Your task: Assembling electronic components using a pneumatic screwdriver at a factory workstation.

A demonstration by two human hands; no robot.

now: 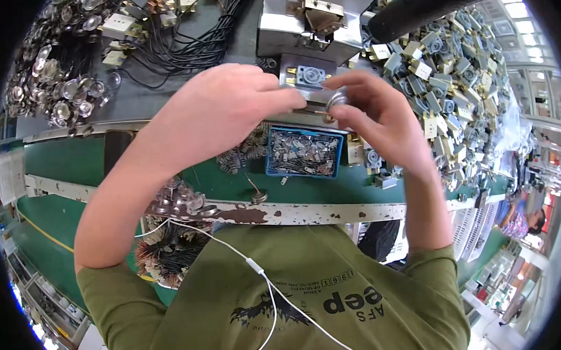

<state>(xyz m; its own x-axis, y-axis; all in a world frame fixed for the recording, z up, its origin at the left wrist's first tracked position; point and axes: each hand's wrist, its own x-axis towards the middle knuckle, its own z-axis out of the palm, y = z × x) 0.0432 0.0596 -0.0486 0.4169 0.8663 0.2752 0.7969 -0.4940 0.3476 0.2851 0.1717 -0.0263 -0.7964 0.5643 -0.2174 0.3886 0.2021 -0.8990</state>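
In front of the metal press, my right hand (388, 123) pinches a small round metal part (337, 101) between thumb and fingers. A thin copper-coloured stem (319, 112) runs from beside it toward my left hand (227, 102). My left fingers are closed together at their tips; what they hold, if anything, is too small and blurred to make out. Just beyond both hands, a grey square switch-like block (310, 75) with brass terminals sits at the foot of the press (280, 28).
Below my hands a blue tray (302, 173) holds many small metal pieces. Switch-like blocks (442, 74) pile up at right. Round metal parts (70, 90) heap at left beside black cables (215, 46). A dark thick tube (433, 9) crosses upper right. White earphone wires (255, 265) hang over my shirt.
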